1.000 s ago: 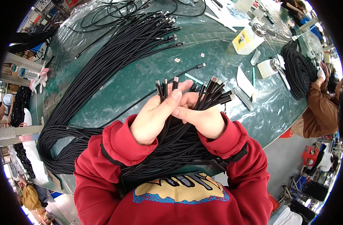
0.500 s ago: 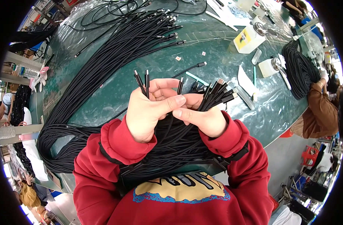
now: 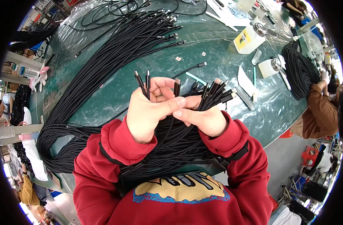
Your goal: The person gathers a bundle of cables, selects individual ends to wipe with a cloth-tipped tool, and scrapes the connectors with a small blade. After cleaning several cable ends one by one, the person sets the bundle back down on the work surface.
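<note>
My left hand (image 3: 143, 114) is closed, with two black cables sticking up behind its thumb. Between its thumb and fingers one black cable end (image 3: 177, 88) stands upright, its broad flat side showing. Close against it, my right hand (image 3: 207, 120) is closed round a bunch of black braided cables (image 3: 215, 92), their metal-tipped plugs fanning up and to the right. The two thumb tips meet or nearly meet. Below the hands, the cable lengths (image 3: 171, 146) hang in a thick bundle over the table edge area and my lap; part is hidden by my sleeves.
A large bundle of black cables (image 3: 104, 56) curves over the green table (image 3: 216, 65) on the left. A loose cable end (image 3: 202, 64) lies ahead. Two bottles (image 3: 250, 37) and a jar (image 3: 269, 67) stand right, near a coiled cable bundle (image 3: 299, 71) and a person in brown (image 3: 321, 108).
The cable end at my left fingertips has turned from its narrow side to its broad side. Plugs in my right hand shifted slightly. Both hands stay nearly in place.
</note>
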`<state>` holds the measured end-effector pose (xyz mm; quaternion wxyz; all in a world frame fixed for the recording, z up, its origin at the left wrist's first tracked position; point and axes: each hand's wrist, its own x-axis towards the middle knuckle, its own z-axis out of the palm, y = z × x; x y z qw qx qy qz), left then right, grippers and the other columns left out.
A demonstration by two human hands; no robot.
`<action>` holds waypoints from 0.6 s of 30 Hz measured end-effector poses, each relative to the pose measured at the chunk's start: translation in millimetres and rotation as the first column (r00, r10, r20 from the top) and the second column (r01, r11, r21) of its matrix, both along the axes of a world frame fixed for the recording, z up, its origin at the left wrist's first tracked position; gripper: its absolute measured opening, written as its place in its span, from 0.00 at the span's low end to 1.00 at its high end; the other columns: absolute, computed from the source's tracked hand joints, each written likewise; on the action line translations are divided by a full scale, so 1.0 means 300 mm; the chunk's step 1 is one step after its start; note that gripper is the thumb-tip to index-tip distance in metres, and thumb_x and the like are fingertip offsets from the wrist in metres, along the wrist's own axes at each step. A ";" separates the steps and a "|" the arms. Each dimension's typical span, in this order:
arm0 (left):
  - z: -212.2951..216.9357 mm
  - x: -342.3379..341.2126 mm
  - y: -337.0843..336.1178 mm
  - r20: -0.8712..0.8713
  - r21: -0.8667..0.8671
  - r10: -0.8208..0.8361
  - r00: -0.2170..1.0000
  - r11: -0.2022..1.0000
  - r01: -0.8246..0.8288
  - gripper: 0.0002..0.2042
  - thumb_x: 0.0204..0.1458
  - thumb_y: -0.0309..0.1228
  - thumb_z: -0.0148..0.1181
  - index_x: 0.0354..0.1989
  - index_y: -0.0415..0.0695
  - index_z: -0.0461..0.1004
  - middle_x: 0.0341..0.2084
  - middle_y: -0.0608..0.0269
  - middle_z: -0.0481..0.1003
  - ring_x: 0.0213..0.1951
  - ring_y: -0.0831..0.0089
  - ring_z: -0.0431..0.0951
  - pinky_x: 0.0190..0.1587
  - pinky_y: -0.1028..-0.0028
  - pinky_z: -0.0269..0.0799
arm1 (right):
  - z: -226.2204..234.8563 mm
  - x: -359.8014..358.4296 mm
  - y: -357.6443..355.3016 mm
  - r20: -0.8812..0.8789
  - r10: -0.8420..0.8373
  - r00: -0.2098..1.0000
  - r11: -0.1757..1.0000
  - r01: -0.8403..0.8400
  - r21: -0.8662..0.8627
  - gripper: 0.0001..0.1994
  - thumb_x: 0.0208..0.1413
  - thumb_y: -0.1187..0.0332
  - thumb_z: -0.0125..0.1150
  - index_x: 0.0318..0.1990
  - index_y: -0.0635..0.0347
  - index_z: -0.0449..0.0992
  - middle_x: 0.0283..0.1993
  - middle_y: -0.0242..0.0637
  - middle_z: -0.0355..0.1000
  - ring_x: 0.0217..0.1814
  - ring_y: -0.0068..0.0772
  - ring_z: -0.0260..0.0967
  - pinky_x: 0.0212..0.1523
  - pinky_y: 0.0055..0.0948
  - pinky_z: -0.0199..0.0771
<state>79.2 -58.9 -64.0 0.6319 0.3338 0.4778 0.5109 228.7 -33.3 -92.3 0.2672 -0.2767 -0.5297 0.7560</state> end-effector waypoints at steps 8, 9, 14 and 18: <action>0.011 -0.003 0.004 0.058 -0.059 -0.012 0.998 0.998 0.015 0.08 0.42 0.24 0.57 0.32 0.41 0.66 0.21 0.72 0.66 0.16 0.90 0.59 0.15 0.89 0.48 | 0.000 0.000 -0.001 0.020 0.031 0.999 1.000 -0.031 0.002 0.10 0.50 0.67 0.52 0.29 0.66 0.72 0.18 0.27 0.61 0.19 0.16 0.54 0.20 0.17 0.53; 0.009 -0.008 0.005 0.079 -0.063 -0.025 0.997 0.998 0.030 0.08 0.43 0.25 0.56 0.32 0.41 0.66 0.20 0.72 0.66 0.16 0.90 0.59 0.14 0.89 0.48 | 0.006 0.000 -0.003 0.033 0.036 0.999 0.999 -0.035 -0.016 0.10 0.50 0.67 0.52 0.29 0.66 0.72 0.18 0.27 0.62 0.19 0.16 0.54 0.20 0.17 0.53; -0.041 -0.078 0.013 0.244 -0.009 -0.165 0.956 0.985 0.172 0.07 0.45 0.27 0.55 0.32 0.40 0.67 0.19 0.70 0.67 0.15 0.90 0.57 0.14 0.88 0.47 | 0.040 -0.005 -0.009 0.072 0.081 0.994 0.997 -0.080 -0.018 0.09 0.49 0.67 0.53 0.29 0.65 0.72 0.18 0.26 0.62 0.19 0.15 0.54 0.20 0.15 0.54; -0.024 -0.059 0.021 0.331 -0.024 -0.155 0.931 0.985 0.173 0.08 0.43 0.25 0.56 0.33 0.39 0.67 0.17 0.69 0.68 0.14 0.89 0.60 0.14 0.88 0.50 | 0.019 -0.002 -0.006 0.064 0.014 0.998 0.998 -0.010 -0.063 0.09 0.48 0.67 0.55 0.30 0.65 0.72 0.19 0.25 0.63 0.20 0.13 0.54 0.20 0.15 0.54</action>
